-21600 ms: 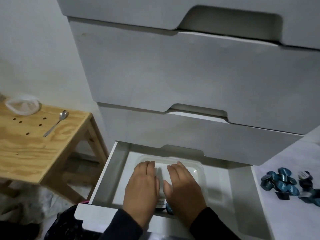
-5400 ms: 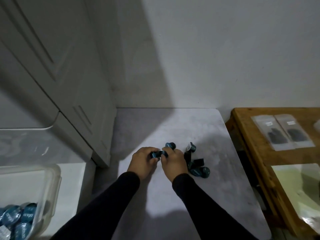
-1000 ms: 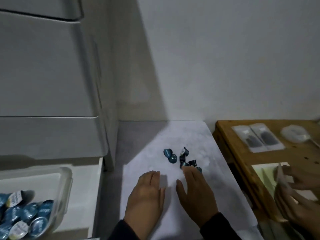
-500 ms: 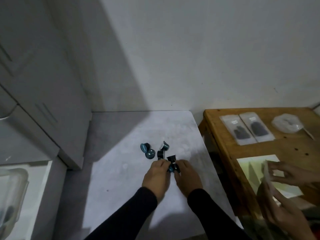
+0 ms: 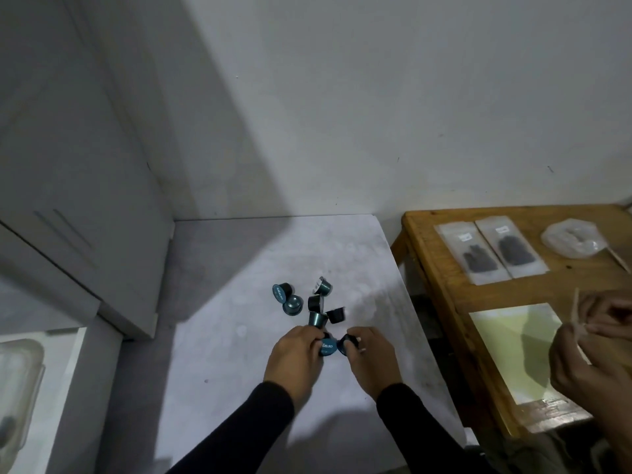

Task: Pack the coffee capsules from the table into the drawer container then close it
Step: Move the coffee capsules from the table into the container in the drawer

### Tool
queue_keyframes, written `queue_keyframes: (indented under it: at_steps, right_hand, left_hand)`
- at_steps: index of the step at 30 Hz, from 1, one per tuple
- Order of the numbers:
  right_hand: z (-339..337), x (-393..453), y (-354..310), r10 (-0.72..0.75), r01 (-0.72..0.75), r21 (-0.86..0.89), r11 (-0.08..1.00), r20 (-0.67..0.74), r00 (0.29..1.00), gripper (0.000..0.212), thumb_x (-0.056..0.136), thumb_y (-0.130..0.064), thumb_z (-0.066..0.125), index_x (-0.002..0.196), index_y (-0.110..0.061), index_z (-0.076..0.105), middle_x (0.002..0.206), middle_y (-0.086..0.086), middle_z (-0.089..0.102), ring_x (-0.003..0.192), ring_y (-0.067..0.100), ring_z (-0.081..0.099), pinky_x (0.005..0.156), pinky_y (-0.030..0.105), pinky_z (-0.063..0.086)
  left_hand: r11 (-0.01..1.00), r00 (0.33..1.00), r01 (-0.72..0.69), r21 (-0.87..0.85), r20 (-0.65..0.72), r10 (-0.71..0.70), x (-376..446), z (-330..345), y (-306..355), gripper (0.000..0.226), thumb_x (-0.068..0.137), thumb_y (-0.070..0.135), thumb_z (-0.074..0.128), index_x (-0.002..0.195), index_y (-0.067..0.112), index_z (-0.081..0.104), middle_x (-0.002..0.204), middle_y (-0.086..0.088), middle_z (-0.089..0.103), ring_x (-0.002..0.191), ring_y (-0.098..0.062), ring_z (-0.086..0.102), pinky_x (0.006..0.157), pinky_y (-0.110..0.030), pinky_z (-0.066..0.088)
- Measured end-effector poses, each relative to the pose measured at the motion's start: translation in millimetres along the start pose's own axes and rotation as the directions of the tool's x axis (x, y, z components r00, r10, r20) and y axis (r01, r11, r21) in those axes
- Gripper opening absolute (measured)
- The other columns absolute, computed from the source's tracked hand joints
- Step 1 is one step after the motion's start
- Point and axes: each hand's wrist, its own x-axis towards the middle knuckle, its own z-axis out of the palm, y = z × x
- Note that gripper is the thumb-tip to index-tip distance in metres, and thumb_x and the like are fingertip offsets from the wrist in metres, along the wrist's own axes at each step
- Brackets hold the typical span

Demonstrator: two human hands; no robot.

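Both hands are low on the pale marbled surface [image 5: 239, 388], close together. The left hand [image 5: 295, 355] has its fingers curled around a blue capsule [image 5: 327, 347] with its lid turned up toward the camera, white lettering on it too small to read in full. The right hand [image 5: 371, 354] is closed on a second, darker capsule [image 5: 347, 343], right beside the first, the two nearly touching. Just beyond the fingertips lie the loose capsules [image 5: 316, 304], a small scatter of teal and black ones tipped on their sides, two of them off a little to the left. At the far left edge, the clear plastic container [image 5: 17, 388] sits in the open white drawer [image 5: 68, 371], well apart from the hands; something dark is in it, but too blurred to tell. The white cabinet [image 5: 85, 165] rises behind it. To the right stands a wooden table [image 5: 444, 268] carrying two clear packets [image 5: 492, 251] of dark contents and a crumpled plastic bag [image 5: 571, 241]. Another person's hands [image 5: 598, 340] hold a thin stick over a yellow sheet [image 5: 513, 347].
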Motion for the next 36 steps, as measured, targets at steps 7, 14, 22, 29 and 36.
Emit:
queue_keyframes:
  at_steps: [7,14,22,29,36]
  right_hand:
    - [-3.5,5.6,3.2,0.054,-0.053,0.023,0.998,-0.047,0.997,0.025,0.094,-0.011,0.046,0.110,-0.015,0.065,0.112,0.007,0.060,0.099,0.018,0.059,0.091,0.021,0.045]
    - [-1.7,-0.6,0.8,0.002,-0.002,0.029,1.000,0.003,1.000,0.009,0.082,-0.019,0.061,0.080,-0.013,0.067,0.079,0.001,0.058,0.073,0.020,0.057,0.058,0.012,0.037]
    - [2.0,-6.9,0.8,-0.050,0.050,0.033,0.998,-0.012,0.999,0.022,0.083,-0.010,0.059,0.100,-0.018,0.071,0.097,0.007,0.064,0.079,0.010,0.053,0.071,0.005,0.034]
    - [1.2,-11.8,-3.1,0.006,0.000,0.135,0.991,-0.041,0.999,0.011,0.081,-0.008,0.062,0.084,-0.013,0.071,0.086,0.005,0.071,0.077,0.016,0.061,0.077,0.025,0.049]
    - [-6.4,-17.3,-15.4,0.022,-0.014,0.182,0.983,-0.039,0.999,0.011,0.083,-0.012,0.058,0.082,-0.015,0.069,0.078,0.000,0.069,0.072,0.015,0.062,0.072,0.023,0.048]
  left_hand:
    - [0.892,0.963,0.255,-0.373,0.017,-0.268,-14.8,-2.9,-1.2,0.024,0.080,0.007,0.052,0.077,0.025,0.068,0.074,0.005,0.066,0.066,-0.014,0.059,0.064,-0.022,0.047]
    - [0.867,0.952,0.285,-0.408,0.019,-0.304,-18.0,-11.3,3.1,0.022,0.083,0.004,0.055,0.079,0.020,0.070,0.078,-0.001,0.072,0.077,-0.016,0.066,0.062,-0.007,0.045]
    - [0.859,0.951,0.286,-0.424,0.020,-0.307,-24.3,-14.0,9.2,0.022,0.084,0.000,0.056,0.080,0.015,0.071,0.082,-0.009,0.071,0.069,-0.011,0.060,0.056,0.000,0.041]
    - [0.844,0.948,0.287,-0.454,0.009,-0.318,-31.5,-16.7,10.0,0.026,0.085,-0.002,0.052,0.081,0.013,0.073,0.083,-0.011,0.073,0.069,-0.013,0.060,0.055,-0.003,0.042]
    - [0.855,0.952,0.252,-0.454,-0.041,-0.303,-42.2,-27.5,4.7,0.027,0.086,0.004,0.053,0.084,0.022,0.073,0.080,0.006,0.072,0.076,-0.007,0.065,0.061,0.001,0.043]
